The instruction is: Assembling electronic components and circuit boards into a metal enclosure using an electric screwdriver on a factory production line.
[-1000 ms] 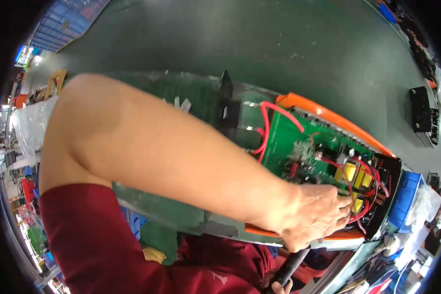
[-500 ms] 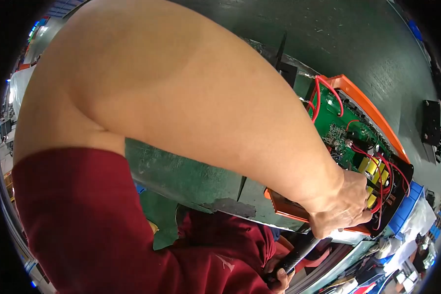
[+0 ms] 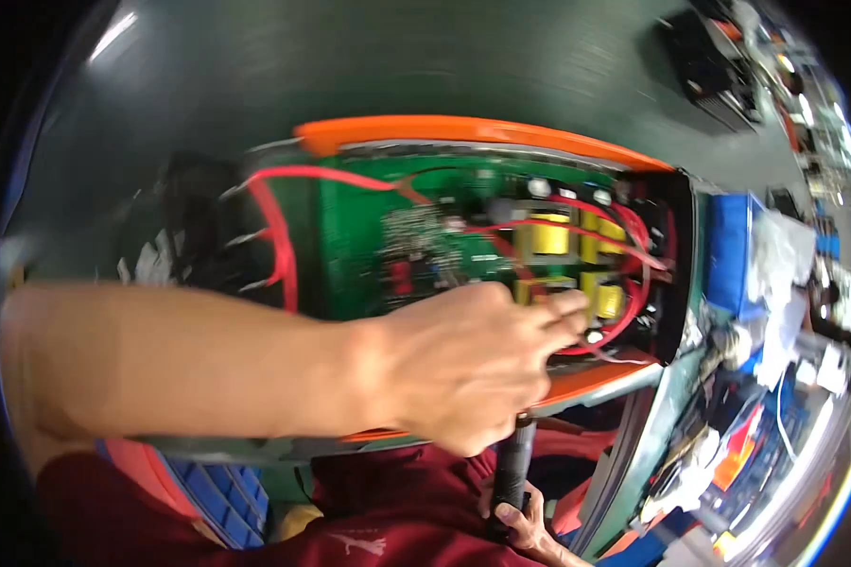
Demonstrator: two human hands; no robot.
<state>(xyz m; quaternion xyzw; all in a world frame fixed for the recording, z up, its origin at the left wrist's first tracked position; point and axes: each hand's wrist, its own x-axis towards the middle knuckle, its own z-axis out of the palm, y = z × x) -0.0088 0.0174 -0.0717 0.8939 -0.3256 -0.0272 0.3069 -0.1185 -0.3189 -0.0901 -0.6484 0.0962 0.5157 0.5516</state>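
Observation:
My left arm reaches across from the left, and my left hand lies over the near side of an open orange-edged casing. Its fingers are bent, one or two stretching toward the yellow-wrapped transformers; blur and the hand's back hide what they grip. Below the casing, my right hand is wrapped round a black cylindrical electric screwdriver. That tool points upward, its narrow end close beneath my left hand at the near wall. Inside the casing are a green circuit board and looping red wires.
A blue bin with clear plastic bags stands right of the casing. Dark parts lie left of it on the green bench. Farther off at upper right is a black unit. A blue crate sits low at left.
The view has swung, so the casing now appears nearer the middle and more level. My left hand stays at its near side, and my right hand still holds the screwdriver, now more upright.

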